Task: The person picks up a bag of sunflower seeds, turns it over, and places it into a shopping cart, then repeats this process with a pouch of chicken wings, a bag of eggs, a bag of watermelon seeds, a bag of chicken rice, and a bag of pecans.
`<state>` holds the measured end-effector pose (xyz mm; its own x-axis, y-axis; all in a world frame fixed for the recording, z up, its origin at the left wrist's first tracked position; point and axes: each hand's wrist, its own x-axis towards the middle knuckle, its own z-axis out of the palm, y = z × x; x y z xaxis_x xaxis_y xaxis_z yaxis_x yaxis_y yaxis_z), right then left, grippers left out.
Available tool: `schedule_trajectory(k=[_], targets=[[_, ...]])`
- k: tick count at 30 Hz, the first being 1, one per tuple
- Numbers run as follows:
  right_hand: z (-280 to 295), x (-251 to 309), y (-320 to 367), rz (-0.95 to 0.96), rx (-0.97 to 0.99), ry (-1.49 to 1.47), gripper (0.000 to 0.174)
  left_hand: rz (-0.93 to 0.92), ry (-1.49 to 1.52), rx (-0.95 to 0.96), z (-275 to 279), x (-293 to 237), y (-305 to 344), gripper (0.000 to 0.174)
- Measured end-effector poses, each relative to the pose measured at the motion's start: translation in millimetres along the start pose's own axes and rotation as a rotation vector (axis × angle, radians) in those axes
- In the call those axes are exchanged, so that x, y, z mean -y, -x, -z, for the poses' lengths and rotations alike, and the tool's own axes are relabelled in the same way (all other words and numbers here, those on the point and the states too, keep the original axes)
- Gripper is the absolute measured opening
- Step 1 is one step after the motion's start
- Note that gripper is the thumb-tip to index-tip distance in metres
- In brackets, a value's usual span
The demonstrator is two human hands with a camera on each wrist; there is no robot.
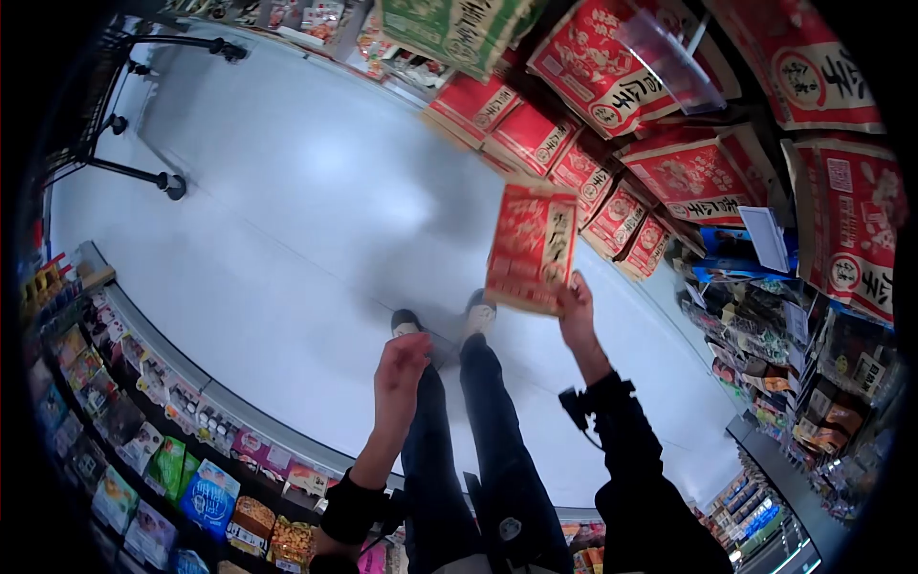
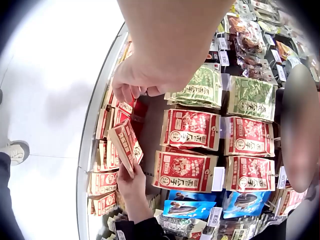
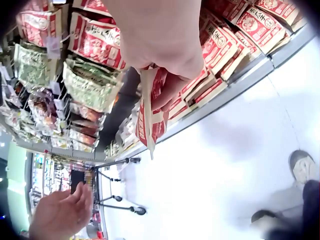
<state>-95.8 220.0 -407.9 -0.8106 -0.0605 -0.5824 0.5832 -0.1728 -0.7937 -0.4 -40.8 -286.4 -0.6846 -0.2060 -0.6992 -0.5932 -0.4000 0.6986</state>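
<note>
One held packet shows, with two hands: one right hand on it, one left hand left of it in the head view. Right of it in the left wrist view, the hanging fronts count four red bags, two green bags and two stacks of blue bags. In the head view, one cart with at least three wheels and two shoes lie left of it; two trouser legs and two sleeves lie below it.
</note>
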Motion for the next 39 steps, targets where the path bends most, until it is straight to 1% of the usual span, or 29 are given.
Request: schedule_trajectory(k=[1,2,4,5,6,8,9,11,12,13,16,19,22,23,26,27,30,32,33,36,37,39], targets=[[-13,2,19,-0.033,0.020,0.033,0.004,-0.026,-0.036,0.048,7,0,5,0.025],[-29,3,38,-0.064,0.042,0.066,0.005,-0.025,-0.040,0.022,12,-2,11,0.028],[-63,14,76,-0.035,0.115,0.086,0.009,-0.028,-0.049,-0.031,16,-14,24,0.034],[-82,28,94,-0.048,0.168,0.074,0.009,-0.032,-0.078,-0.002,20,-25,32,0.043],[-100,42,113,-0.063,0.222,0.061,0.010,-0.062,-0.106,-0.024,23,-37,40,0.047],[-130,62,145,-0.058,0.300,0.019,0.014,-0.152,0.044,-0.005,30,-59,62,0.051],[-140,70,158,-0.046,0.340,0.032,0.015,-0.179,0.033,0.007,34,-71,74,0.056],[-157,86,183,-0.050,0.418,0.032,0.018,-0.241,0.062,-0.002,42,-87,101,0.058],[-173,107,202,-0.057,0.479,0.024,0.021,-0.292,0.081,-0.020,48,-104,127,0.059],[-182,121,213,-0.068,0.513,0.015,0.023,-0.306,0.074,-0.044,49,-114,143,0.062],[-209,164,242,-0.012,0.566,0.095,0.018,-0.374,0.156,-0.104,50,-138,188,0.064],[-226,193,270,0.008,0.703,0.103,0.034,-0.472,0.154,-0.154,59,-159,230,0.066],[-248,221,301,0.039,0.780,0.100,0.034,-0.570,0.129,-0.208,71,-182,270,0.066],[-251,229,308,0.034,0.831,0.232,0.045,-0.606,0.110,-0.228,77,-190,283,0.065],[-298,262,350,0.186,0.796,0.106,0.061,-0.688,0.089,-0.271,93,-221,325,0.064],[-313,277,362,0.195,0.849,0.091,0.072,-0.715,0.091,-0.262,99,-230,339,0.063],[-349,299,396,0.433,0.906,0.113,0.064,-0.766,0.086,-0.250,120,-250,379,0.063],[-369,309,423,0.473,0.928,0.100,0.063,-0.782,0.073,-0.262,137,-255,405,0.062],[-381,314,433,0.505,0.943,0.092,0.062,-0.796,0.088,-0.212,146,-257,416,0.062],[-410,325,466,0.572,1.032,0.064,0.058,-0.891,0.079,-0.162,174,-258,444,0.061],[-417,318,469,0.631,1.006,0.096,0.055,-0.928,0.016,-0.161,182,-259,451,0.060],[-434,317,480,0.579,1.008,0.095,0.054,-0.948,0.017,-0.186,194,-258,460,0.059]])
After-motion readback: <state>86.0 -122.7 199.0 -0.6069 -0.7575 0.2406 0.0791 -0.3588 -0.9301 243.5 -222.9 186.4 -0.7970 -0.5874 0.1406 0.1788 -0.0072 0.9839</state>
